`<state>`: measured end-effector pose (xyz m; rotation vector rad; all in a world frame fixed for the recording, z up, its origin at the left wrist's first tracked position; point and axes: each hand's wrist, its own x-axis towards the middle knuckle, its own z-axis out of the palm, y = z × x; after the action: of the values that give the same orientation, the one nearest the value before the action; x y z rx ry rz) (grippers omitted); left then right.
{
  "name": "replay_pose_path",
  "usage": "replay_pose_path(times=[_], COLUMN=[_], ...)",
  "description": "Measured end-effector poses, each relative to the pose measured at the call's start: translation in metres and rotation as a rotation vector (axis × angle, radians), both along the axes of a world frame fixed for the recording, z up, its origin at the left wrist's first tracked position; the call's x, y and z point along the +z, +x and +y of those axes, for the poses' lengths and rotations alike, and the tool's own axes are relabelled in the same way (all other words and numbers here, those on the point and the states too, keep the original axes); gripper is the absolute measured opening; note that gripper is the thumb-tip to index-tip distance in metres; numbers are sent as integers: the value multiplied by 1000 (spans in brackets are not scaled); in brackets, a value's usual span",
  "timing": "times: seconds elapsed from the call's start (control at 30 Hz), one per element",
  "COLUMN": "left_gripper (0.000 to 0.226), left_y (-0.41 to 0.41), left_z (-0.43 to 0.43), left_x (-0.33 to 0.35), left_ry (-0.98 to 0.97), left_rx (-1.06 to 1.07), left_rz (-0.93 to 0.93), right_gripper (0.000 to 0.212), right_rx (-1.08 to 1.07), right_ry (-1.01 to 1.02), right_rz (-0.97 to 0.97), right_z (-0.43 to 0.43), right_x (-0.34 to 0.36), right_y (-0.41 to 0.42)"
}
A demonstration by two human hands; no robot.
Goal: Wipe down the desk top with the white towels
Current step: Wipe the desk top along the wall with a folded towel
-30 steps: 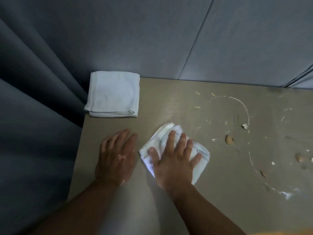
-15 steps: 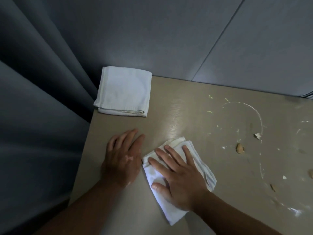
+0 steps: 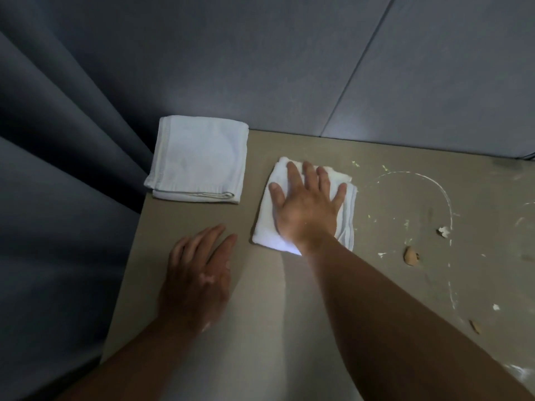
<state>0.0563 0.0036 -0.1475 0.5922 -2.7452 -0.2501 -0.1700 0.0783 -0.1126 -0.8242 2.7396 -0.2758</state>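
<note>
Under the right hand [image 3: 307, 209], spread flat with fingers splayed, a white towel [image 3: 267, 227] is pressed to the worktop [image 3: 376, 285]; this grip pins rather than clasps, likely so the whole palm drives the cloth. Beside it the left hand [image 3: 199, 279] lies open and flat on bare surface, holding nothing, probably as a brace. A second folded towel [image 3: 199, 160] waits at the far left corner. White smears [image 3: 440, 195] and crumbs [image 3: 411, 256] lie to the right, unwiped.

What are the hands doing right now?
Left hand: open, flat on the desk, holding nothing.
Right hand: open, fingers spread, pressing on the towel.
</note>
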Motion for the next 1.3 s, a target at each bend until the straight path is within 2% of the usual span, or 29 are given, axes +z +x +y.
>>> replay_pose_path(times=[0.1,0.23,0.37,0.53,0.63,0.73,0.9,1.17,1.3], left_gripper=[47,44,41,52,53,58,58,67,67], left_y=[1,-2,-13,-35,-54,-79,-129,-181,-184], left_z=[-1,0,6,9,10,18,19,-13,-11], left_x=[-3,-5,-1,-4,-8,-9,-4,-3,-4], left_ry=[-8,-33,-16,-3,27,27,-15,-109,-146], left_rx=[-6,11,18,-101,-95,-174,-162,-107,-82], left_rz=[20,38,34,-29,-25,4,-18,-232,-204], right_gripper=[71,85,77,69,68,69,70,71,72], right_rx=[-6,201,280,265,202,116,47,-256,-468], right_ry=[24,102,93,43,15,6,0,57,84], right_rz=[-2,-5,0,4,-16,-1,24,70,84], right_z=[-3,22,46,35,22,16,34,136,196], right_x=[3,12,8,3,1,-2,-5,-4,-4], right_y=[-6,22,56,25,-15,-59,-96,-173,-206])
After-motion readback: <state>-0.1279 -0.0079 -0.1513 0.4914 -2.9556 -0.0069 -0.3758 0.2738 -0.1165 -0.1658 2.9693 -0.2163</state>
